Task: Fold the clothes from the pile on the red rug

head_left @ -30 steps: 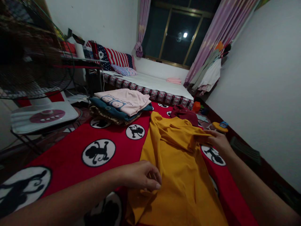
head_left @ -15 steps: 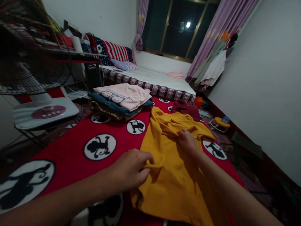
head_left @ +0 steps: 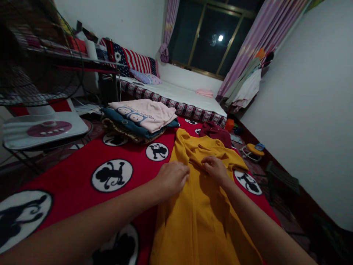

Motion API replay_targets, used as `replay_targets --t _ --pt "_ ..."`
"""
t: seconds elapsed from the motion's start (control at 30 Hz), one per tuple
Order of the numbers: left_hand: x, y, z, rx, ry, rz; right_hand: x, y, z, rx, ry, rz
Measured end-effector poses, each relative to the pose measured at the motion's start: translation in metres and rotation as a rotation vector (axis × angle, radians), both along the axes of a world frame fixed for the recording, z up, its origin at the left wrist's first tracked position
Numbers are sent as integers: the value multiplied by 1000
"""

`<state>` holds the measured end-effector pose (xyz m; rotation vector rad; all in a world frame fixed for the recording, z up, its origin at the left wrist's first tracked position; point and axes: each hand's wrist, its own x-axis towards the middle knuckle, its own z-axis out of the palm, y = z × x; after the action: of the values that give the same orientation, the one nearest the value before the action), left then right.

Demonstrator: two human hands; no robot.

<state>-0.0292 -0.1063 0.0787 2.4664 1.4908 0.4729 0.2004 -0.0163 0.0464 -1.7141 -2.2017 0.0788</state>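
A yellow long-sleeved top point(head_left: 190, 224) lies spread on a red blanket point(head_left: 79, 206) printed with black monkeys in white circles. My left hand point(head_left: 173, 178) is closed at the top's left side, on the sleeve cloth; its fingertips are partly hidden. My right hand point(head_left: 215, 168) has its fingers curled on the right sleeve, which is folded across the chest with its end pointing left. The two hands are close together near the middle of the top.
A stack of folded clothes with a pink shirt point(head_left: 149, 112) on top sits at the back left. Dark red clothing point(head_left: 216, 133) lies beyond the yellow top. A fan point(head_left: 41, 127) stands left, a low bed point(head_left: 176, 90) behind, and a yellow stool point(head_left: 254, 150) right.
My left hand has moved inward and away from me, carrying the left sleeve over the top. My right hand has shifted slightly left and stays on the right sleeve.
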Motion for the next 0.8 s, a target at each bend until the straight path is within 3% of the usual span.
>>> replay_targets --t 0.13,0.27,0.4,0.5,0.6,0.7,0.8 --pt "-1 45 -47 117 9 162 -4 28 -4 71 6 -181" --pt "-6 57 -74 79 15 183 -11 46 -4 -34 -220 -201" --pt "-6 54 -77 69 -9 190 -3 65 18 -83 -346 -181" --pt "-6 54 -77 63 -33 195 15 83 37 6 -361 -329" --pt "-5 55 -78 63 -58 199 25 100 43 -29 -458 -459" --pt "-4 56 -81 83 -86 207 11 116 39 -13 -459 -441" --pt "-4 57 -83 112 -129 202 -24 136 30 101 -211 -306"
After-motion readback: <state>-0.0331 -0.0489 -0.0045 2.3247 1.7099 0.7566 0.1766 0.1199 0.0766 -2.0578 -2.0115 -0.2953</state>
